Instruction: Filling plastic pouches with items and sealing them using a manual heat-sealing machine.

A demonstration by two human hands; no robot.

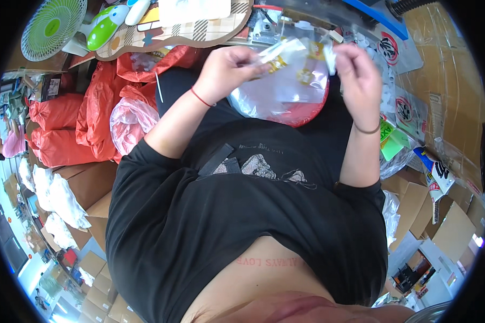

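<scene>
Up over my lap, my left hand (234, 69) is closed, thumb and fingers pinching a small clear plastic bag (281, 56) with yellow print. My right hand (360, 75) is raised to the right of it, fingers curled and somewhat blurred. At its fingertips is a small white piece (329, 59); whether that joins the bag I cannot tell. Below both hands a red-rimmed basin (312, 117) rests at my lap, with clear plastic bags (269, 102) in it. Motion and glare hide what the small bag contains.
Red plastic sacks (97, 107) are piled at the left. A green-and-white fan (51, 27) stands by the checked mat (196, 29) on the table. Clear printed bags (409, 110) and a large cardboard box (442, 70) crowd the right side. A person (12, 141) is far left.
</scene>
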